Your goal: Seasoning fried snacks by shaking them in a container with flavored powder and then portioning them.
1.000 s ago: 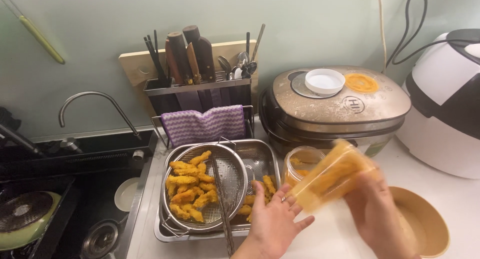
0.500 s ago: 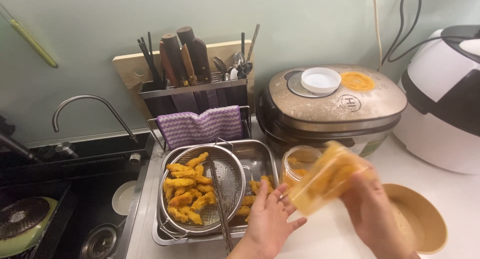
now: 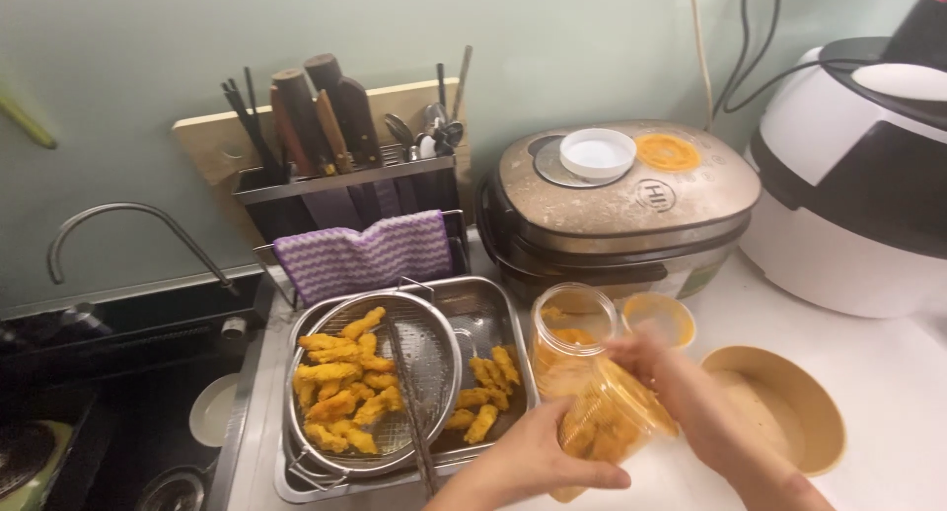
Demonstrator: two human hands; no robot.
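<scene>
The white cooker (image 3: 868,185) fills the right back corner of the counter (image 3: 888,363), its top cut off by the frame edge. Beside it sits the round brown cooker (image 3: 621,200) with a white lid (image 3: 597,153) and an orange lid (image 3: 667,152) on top. At the counter's left edge lies the steel tray (image 3: 493,309), holding a mesh strainer (image 3: 424,363) full of fried strips (image 3: 340,388), with a few more strips loose in the tray. Tongs (image 3: 409,398) lie across the strainer. Behind the tray hang a striped cloth (image 3: 365,255) and a knife rack (image 3: 335,181).

My left hand (image 3: 538,462) is curled under a clear plastic tub (image 3: 607,422), fingers wrapped around its lower side, holding it tilted near the front edge. My right hand (image 3: 656,363) grips the tub's upper end, closed on it; motion blur smears that hand, so I cannot tell exactly how its fingers lie. The tub holds yellow pieces, also blurred. An open jar (image 3: 572,328) stands just behind it, a small yellow cup (image 3: 659,316) beside it, and an empty tan bowl (image 3: 784,407) to the right, partly hidden by my right forearm.
</scene>
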